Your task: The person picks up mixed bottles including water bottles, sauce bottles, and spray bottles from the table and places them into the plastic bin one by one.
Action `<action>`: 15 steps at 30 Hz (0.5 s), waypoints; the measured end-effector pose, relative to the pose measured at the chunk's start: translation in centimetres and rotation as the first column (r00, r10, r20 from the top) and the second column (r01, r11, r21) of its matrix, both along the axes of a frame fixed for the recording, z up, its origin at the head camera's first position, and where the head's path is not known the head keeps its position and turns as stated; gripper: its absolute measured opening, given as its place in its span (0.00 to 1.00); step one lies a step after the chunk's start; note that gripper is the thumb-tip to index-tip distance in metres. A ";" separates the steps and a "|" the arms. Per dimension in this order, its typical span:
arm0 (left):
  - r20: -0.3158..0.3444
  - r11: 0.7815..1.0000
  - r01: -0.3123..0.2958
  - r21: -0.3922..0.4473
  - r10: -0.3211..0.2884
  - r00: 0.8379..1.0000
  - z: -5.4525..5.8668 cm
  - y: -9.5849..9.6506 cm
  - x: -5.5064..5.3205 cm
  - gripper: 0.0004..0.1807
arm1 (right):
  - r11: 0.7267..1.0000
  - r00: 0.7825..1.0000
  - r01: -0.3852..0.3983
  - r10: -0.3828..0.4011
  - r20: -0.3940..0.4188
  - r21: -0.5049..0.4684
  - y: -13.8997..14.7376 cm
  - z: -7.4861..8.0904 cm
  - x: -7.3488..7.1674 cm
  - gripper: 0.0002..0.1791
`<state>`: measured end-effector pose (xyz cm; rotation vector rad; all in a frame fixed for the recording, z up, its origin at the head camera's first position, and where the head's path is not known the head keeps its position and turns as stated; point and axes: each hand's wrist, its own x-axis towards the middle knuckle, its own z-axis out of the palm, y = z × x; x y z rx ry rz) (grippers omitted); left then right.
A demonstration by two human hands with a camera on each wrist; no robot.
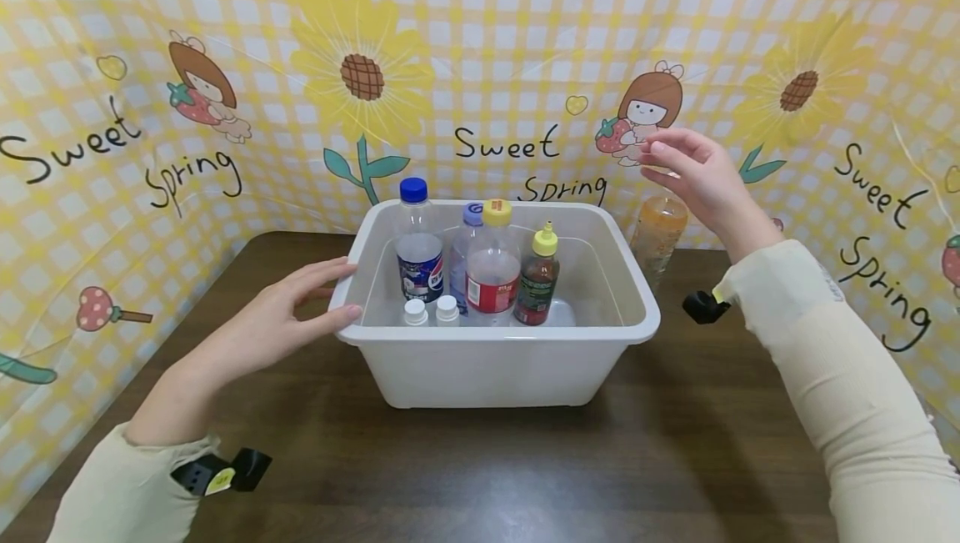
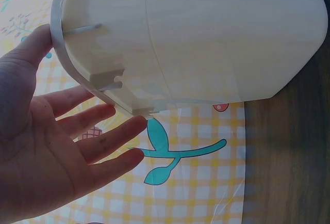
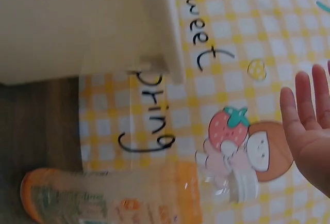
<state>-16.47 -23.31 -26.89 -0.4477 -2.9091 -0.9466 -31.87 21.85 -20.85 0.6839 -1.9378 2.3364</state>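
A white plastic bin (image 1: 495, 368) stands on the brown table, with my left hand (image 1: 270, 322) at its left rim. In the left wrist view the thumb touches the rim and the loosely straight fingers (image 2: 116, 136) lie along the bin's outer side. My right hand (image 1: 693, 172) is raised beyond the bin's right side, holding nothing, its fingers (image 3: 307, 102) extended in the right wrist view. Below it stands a clear bottle with an orange label (image 1: 660, 230), upright and apart from the hand; its white cap (image 3: 245, 185) shows in the right wrist view.
Inside the bin stand a blue-capped Pepsi bottle (image 1: 420, 272), a bluish bottle (image 1: 458, 259), a yellow-capped bottle with a red label (image 1: 492, 289), a dark sauce bottle (image 1: 537, 289) and two small white-capped bottles. A yellow checked cloth (image 1: 480, 67) hangs behind and at both sides.
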 end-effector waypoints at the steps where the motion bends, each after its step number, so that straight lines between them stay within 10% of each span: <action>1: -0.001 1.000 0.000 0.002 0.000 1.000 0.0 0.0 0.0 0.35 | 1.000 1.000 0.025 -0.025 0.000 -0.003 0.3 -0.2 0.0 0.05; 15: 0.001 1.000 -0.005 0.004 0.005 1.000 0.0 0.0 0.0 0.35 | 0.937 0.939 0.344 -0.341 0.047 -0.065 2.3 -3.3 -1.3 0.06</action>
